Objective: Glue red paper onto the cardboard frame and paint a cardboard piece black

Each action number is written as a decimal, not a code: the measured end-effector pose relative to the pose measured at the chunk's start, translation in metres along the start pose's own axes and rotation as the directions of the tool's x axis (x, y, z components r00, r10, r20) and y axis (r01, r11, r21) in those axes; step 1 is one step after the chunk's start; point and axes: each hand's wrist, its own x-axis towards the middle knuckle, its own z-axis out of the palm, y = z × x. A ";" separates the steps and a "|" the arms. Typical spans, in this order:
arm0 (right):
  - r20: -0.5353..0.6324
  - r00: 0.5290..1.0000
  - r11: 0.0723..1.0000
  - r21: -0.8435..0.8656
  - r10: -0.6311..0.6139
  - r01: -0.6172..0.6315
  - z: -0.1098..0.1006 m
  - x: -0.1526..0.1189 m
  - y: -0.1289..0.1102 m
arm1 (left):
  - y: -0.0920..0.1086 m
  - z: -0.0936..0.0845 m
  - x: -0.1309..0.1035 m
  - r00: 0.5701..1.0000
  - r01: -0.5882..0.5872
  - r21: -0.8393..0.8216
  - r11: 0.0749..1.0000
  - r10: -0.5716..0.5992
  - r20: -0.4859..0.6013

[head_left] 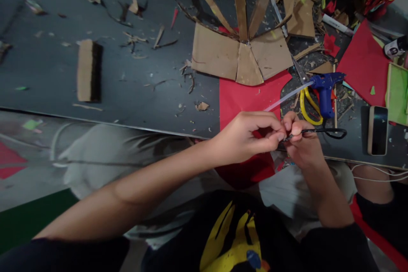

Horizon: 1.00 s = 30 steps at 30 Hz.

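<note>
Both hands meet at the table's front edge, at the right of the head view. My left hand [255,136] pinches the end of a thin black cord. Close beside it, my right hand [301,140] is closed on the same black cord [336,132], which loops out to the right. Just behind them lies a blue glue gun [325,93] with a long clear glue stick [288,95] in its back. Yellow-handled scissors [306,110] lie next to the gun. Red paper [242,97] runs under a cardboard piece [219,51] and down over the table edge.
Cardboard strips [240,4] rise from the cardboard piece. A cardboard block [85,71] sits at the left on the dark table [134,89]. A phone [378,131], red sheet [363,66], marker [337,24] and many scraps crowd the right. Another person's leg [374,185] shows at lower right.
</note>
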 end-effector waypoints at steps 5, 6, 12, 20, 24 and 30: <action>-0.046 0.999 1.000 -0.015 0.016 -0.017 -0.001 0.001 0.000 | 0.002 -0.003 0.000 0.999 0.035 -0.069 0.997 -0.033 0.024; -0.054 0.998 1.000 -0.021 0.013 -0.015 -0.001 0.001 0.000 | 0.003 -0.004 0.000 0.999 0.023 -0.064 0.998 -0.022 0.024; -0.060 0.997 0.998 -0.028 -0.049 0.047 0.000 0.002 0.000 | 0.005 -0.005 -0.001 0.995 -0.091 0.093 0.992 0.094 -0.032; -0.077 0.995 0.998 -0.034 -0.061 0.058 0.000 0.001 0.003 | 0.002 -0.002 -0.001 0.996 -0.074 0.155 0.985 0.082 -0.042; -0.086 0.995 0.999 -0.023 -0.049 0.047 0.002 0.001 0.003 | 0.000 0.001 -0.001 0.998 -0.035 0.116 0.993 0.041 -0.052; -0.088 0.996 0.999 -0.042 -0.028 0.024 0.003 0.001 0.004 | 0.000 0.003 -0.001 0.996 0.034 0.077 0.996 -0.027 -0.086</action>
